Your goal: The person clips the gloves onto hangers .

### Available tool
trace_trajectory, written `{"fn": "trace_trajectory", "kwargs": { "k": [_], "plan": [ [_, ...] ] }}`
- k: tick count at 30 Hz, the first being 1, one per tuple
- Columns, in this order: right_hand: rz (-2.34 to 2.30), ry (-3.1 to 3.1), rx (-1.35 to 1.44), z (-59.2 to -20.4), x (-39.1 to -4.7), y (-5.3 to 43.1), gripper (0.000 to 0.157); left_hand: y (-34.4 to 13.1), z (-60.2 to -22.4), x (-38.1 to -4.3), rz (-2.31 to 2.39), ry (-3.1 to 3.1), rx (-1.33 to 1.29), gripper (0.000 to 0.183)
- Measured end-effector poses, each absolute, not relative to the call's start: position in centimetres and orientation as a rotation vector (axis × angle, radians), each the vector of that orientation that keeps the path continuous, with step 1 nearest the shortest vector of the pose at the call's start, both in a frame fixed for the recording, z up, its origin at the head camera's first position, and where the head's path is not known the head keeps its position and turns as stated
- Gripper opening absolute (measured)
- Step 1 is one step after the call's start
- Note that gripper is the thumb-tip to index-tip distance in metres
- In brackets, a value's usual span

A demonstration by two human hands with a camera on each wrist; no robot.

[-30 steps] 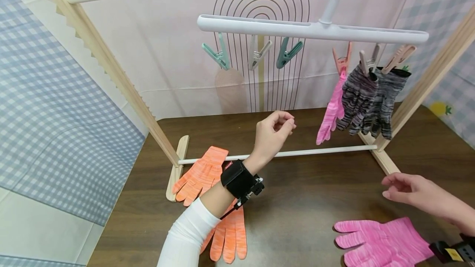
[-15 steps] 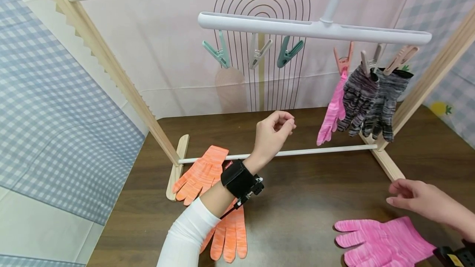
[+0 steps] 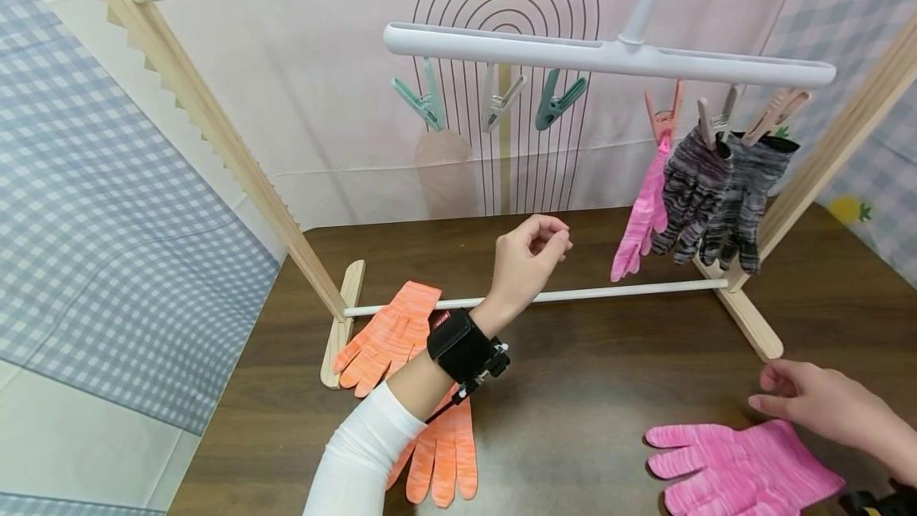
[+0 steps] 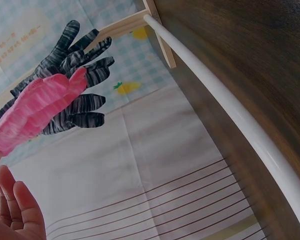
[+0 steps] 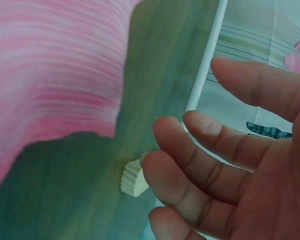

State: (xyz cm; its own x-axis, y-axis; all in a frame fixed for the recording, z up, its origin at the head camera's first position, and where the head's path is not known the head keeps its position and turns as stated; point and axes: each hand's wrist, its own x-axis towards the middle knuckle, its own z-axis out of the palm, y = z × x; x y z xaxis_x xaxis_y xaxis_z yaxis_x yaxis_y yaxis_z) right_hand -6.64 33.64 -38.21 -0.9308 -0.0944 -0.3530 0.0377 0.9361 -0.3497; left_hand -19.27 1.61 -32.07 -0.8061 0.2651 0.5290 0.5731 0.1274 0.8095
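Observation:
My left hand (image 3: pixel 526 261) hovers over the lower white bar, fingers loosely bent with nothing between them. Below its forearm lie two orange gloves (image 3: pixel 397 333), partly covered by the sleeve and wrist strap. Just above the cuff of a pink glove (image 3: pixel 738 464) lying on the table is my right hand (image 3: pixel 824 404); in the right wrist view its relaxed fingers (image 5: pixel 177 185) hold nothing. Another pink glove (image 3: pixel 645 209) hangs from a pink clothespin (image 3: pixel 665 114). Right of it, two black-and-grey gloves (image 3: pixel 691 189) hang from a grey clothespin (image 3: pixel 716 118) and a beige clothespin (image 3: pixel 777 114).
A white hanger (image 3: pixel 501 46) spans above the hands. On its left half, a mint clip (image 3: pixel 423 106), a pale clip (image 3: pixel 497 106) and a dark green clip (image 3: pixel 557 106) hang without gloves. The wooden rack's left post (image 3: pixel 222 146) and lower bar (image 3: pixel 623 291) surround the work.
My right hand has moved down and slightly right, closer to the pink glove on the table. The left hand has stayed in place. The hanger's right end has shifted slightly right.

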Motion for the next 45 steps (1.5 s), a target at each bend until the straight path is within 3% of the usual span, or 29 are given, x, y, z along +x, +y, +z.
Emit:
{"fn": "trace_trajectory", "kwargs": {
  "k": [9, 17, 28, 39, 45],
  "plan": [
    [-0.508, 2.638, 0.021, -39.2, -6.9, 33.9, 0.037, 1.6, -32.1, -19.4, -1.73, -2.147, -0.813, 0.011],
    [-0.514, 2.686, -0.093, -39.8, -6.4, 33.7, 0.028, 1.3, -29.8, -17.5, -1.706, -2.15, -0.795, 0.011],
    [-0.537, 2.66, -0.177, -40.6, -6.7, 33.7, 0.032, 1.2, -29.5, -17.8, -1.728, -2.128, -0.794, 0.01],
    [-0.613, 2.728, -0.391, -41.2, -6.2, 33.6, 0.026, 1.1, -29.1, -18.0, -1.73, -2.136, -0.742, 0.01],
    [-0.588, 2.73, -0.36, -41.1, -6.2, 33.3, 0.028, 1.0, -28.9, -18.1, -1.726, -2.136, -0.731, 0.011]
  ]
}}
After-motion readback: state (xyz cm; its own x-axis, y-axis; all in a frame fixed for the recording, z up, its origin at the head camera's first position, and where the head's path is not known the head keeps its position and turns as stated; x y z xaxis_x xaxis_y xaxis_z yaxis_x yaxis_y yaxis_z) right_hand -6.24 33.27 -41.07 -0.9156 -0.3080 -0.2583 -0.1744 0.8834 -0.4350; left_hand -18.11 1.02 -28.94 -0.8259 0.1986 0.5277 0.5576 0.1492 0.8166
